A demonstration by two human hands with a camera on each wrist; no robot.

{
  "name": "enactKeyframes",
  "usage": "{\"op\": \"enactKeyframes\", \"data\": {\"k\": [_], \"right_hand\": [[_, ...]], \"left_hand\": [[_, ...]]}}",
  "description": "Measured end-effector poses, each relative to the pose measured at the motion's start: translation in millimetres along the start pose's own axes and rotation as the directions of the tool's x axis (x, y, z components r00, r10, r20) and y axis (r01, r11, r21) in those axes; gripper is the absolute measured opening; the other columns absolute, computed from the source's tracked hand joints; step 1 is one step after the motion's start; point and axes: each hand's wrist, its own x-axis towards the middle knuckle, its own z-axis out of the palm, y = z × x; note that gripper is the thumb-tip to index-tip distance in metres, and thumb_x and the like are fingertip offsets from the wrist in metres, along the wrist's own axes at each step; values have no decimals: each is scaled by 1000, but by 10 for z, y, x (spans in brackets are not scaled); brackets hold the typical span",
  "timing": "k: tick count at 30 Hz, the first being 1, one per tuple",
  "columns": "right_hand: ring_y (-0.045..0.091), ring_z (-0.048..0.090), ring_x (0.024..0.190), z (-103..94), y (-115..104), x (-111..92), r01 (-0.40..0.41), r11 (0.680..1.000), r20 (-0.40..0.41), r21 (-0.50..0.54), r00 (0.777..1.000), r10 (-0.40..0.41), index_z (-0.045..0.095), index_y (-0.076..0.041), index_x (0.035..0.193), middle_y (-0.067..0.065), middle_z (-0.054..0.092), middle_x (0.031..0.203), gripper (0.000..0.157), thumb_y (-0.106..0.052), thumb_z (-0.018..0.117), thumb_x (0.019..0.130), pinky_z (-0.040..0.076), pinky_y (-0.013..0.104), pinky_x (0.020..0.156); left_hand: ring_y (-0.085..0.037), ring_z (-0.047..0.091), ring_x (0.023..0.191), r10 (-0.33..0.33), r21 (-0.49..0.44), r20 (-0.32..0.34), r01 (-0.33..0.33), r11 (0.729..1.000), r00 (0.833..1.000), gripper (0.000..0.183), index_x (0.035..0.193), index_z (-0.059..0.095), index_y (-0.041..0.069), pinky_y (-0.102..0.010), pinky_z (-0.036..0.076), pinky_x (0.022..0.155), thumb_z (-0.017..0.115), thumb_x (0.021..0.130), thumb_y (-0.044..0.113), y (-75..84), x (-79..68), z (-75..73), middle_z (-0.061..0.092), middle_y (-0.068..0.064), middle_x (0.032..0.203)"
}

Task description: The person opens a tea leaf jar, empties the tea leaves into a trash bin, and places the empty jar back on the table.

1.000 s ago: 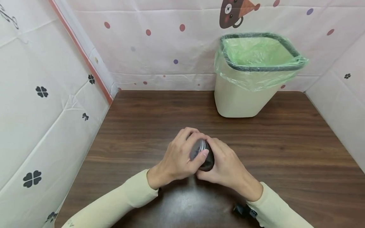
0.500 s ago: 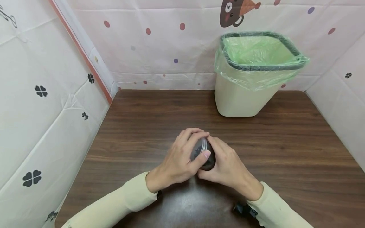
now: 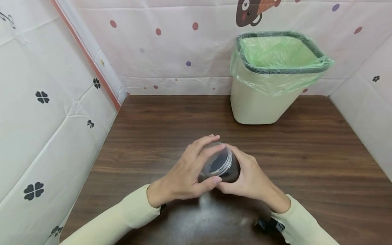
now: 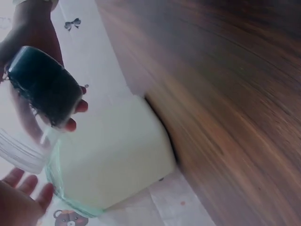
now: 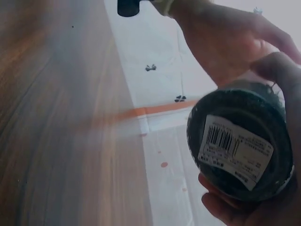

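Over the table, a round clear jar [image 3: 233, 173] with dark contents is held tilted, its ridged see-through top [image 3: 227, 162] towards the left. My right hand [image 3: 252, 175] grips the jar's body from the right, thumb near and fingers on the far side. Around the clear top, the fingers of my left hand [image 3: 188, 170] are spread and mostly straight; in the left wrist view its fingertips [image 4: 29, 183] lie right beside the ridged rim [image 4: 21, 153]. A white barcode label [image 5: 235, 150] shows on the dark jar bottom in the right wrist view.
A cream trash bin [image 3: 257, 102] with a green plastic liner [image 3: 275, 83] stands at the back right of the brown wooden table [image 3: 159, 126]. Patterned cloth walls [image 3: 171, 47] close in the back and sides. Dark devices sit under both sleeves [image 3: 131, 211].
The jar has shifted right and turned so that more of its clear top shows. My left fingers have loosened and spread on it; the right hand has moved slightly right, still gripping the jar.
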Motion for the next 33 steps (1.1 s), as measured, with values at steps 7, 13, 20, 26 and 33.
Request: {"op": "enactKeyframes", "data": {"k": [7,13,20,26,33], "right_hand": [[13,66,93,-52,107,5,-33,990,116,138,993,17,47,-22,145,-6,66,114,88,-27,90,69,56,33,76],[13,66,86,-31,153,5,10,977,187,212,981,-51,48,-17,142,-6,66,106,81,-22,87,71,56,30,69],[12,66,89,0,156,17,62,972,204,226,973,-110,53,-18,132,-8,65,108,72,-24,88,70,55,30,74],[10,63,87,5,134,12,89,975,205,204,970,-131,54,-19,122,-9,63,103,64,-20,87,67,53,29,75],[11,64,91,1,93,20,51,981,230,185,969,-94,55,-20,123,-9,64,107,69,-17,85,62,54,30,80]], "left_hand": [[-38,45,137,251,65,-31,-248,966,968,55,139,50,1,-47,37,111,49,100,41,-54,30,8,47,-25,144],[-37,43,138,307,85,11,-307,948,952,54,139,51,3,-46,38,111,50,101,42,-93,43,37,45,-24,145],[-37,44,138,345,76,30,-346,935,938,53,137,54,3,-46,38,111,52,101,42,-109,50,62,46,-25,145],[-36,43,139,378,70,58,-381,922,924,52,135,59,5,-45,36,112,55,99,41,-115,71,60,46,-25,146],[-29,52,130,376,81,68,-380,921,924,45,130,64,7,-42,41,107,50,102,39,-123,85,82,54,-19,137]]}}
